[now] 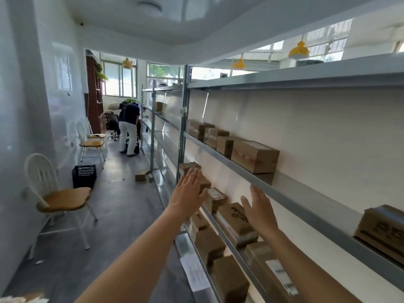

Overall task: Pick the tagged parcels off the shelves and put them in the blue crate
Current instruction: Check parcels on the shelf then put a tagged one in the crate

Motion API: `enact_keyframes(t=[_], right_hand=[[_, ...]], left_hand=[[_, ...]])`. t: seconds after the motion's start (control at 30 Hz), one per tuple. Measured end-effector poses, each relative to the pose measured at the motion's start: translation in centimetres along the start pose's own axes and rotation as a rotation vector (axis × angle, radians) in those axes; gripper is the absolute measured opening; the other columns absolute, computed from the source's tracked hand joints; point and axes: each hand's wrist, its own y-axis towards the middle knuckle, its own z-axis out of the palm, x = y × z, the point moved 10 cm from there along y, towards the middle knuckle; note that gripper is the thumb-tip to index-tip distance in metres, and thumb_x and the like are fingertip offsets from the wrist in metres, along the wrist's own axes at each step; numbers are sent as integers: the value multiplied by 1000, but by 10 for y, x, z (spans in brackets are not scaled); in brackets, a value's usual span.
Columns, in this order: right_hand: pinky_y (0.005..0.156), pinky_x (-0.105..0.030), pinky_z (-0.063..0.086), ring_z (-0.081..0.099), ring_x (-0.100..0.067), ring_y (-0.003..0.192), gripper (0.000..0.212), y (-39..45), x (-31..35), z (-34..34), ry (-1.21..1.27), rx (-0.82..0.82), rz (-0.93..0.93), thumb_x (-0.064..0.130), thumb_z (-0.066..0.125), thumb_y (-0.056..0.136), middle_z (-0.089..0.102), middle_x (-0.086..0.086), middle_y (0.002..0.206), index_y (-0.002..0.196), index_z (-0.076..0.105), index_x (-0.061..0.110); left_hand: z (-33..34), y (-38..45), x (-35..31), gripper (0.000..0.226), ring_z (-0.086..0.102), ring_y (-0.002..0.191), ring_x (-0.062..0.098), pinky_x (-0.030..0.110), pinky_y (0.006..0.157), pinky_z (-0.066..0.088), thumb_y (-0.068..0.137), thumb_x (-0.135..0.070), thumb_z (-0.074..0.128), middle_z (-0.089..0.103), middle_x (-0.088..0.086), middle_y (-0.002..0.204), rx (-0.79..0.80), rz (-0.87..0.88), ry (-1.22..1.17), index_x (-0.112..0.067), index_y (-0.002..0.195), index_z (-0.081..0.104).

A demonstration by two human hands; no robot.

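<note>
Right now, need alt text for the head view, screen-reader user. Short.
Both bare hands, left hand and right hand, reach open and empty toward cardboard parcels on a metal shelf, flanking a labelled parcel. Down the aisle sit a dark crate and chairs, with another person bending over.

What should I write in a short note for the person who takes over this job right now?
Left hand: open, empty, fingers spread, raised in front of the parcels at the far end of the middle shelf.
Right hand: open, empty, raised over a brown parcel with black print.
Between the hands lies a parcel with a white label. More parcels stand on the upper shelf and lower down.
A dark crate stands on the floor by the chair; its colour is hard to tell.
Done: nothing is held; what is in the crate cannot be seen.
Left: grasp a tagged parcel, carry it to the crate.
</note>
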Motion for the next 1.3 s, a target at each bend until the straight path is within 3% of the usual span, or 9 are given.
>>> enact_keyframes(t=[0.23,0.47,0.6,0.7,0.83,1.0,1.13,1.2,1.3], right_hand=[[113,-41,29,24,-25,146,58,80,4,-6,195,-252,157,35,36,103,21,-8,160,153,20,12],[112,-37,29,33,-31,140,53,154,-17,-26,330,-505,290,28,32,104,32,-18,154,149,28,0],[111,-42,31,36,-32,138,53,194,-34,-26,332,-593,334,28,31,103,34,-20,152,148,29,-1],[119,-37,18,22,-27,146,59,216,-50,-29,317,-661,353,30,32,104,23,-18,158,151,19,-2],[121,-36,14,17,-25,148,63,243,-76,-36,331,-734,434,36,30,103,16,-14,161,153,14,2],[116,-46,26,25,-32,144,65,255,-107,-24,466,-771,626,39,34,101,20,-15,159,153,16,4],[105,-51,37,39,-41,128,54,254,-125,-12,518,-767,822,34,34,100,36,-23,144,141,31,-2],[105,-50,37,40,-39,127,56,242,-130,-3,612,-792,963,39,32,100,37,-20,142,142,32,1],[101,-50,43,46,-35,122,55,235,-125,2,704,-818,964,44,35,98,44,-15,138,138,40,7]], left_hand=[[16,76,49,69,-7,149,15,37,123,1,101,-46,27,-1,4,163,4,11,-23,-10,154,2],[65,153,39,67,-6,149,16,29,116,-8,102,-45,27,1,5,163,11,23,-230,-10,154,3],[79,216,23,66,0,150,18,34,119,2,102,-46,29,7,6,163,-24,23,-396,-10,154,8],[90,261,7,62,8,150,23,40,121,13,102,-42,31,12,7,162,-13,5,-606,-11,153,14],[102,322,-8,56,35,138,35,50,113,34,102,-43,32,35,18,150,17,-111,-928,-8,146,31],[130,373,-15,59,38,136,31,46,112,33,100,-48,34,38,11,150,87,-221,-1090,-12,147,33],[160,399,-26,61,45,128,31,44,107,35,96,-55,38,46,9,141,278,-210,-1217,-16,143,37],[177,406,-32,54,48,122,29,40,105,39,97,-50,41,50,8,138,386,-180,-1256,-18,140,44],[188,409,-31,45,50,117,26,35,97,42,97,-39,44,52,7,134,394,-156,-1296,-18,136,51]])
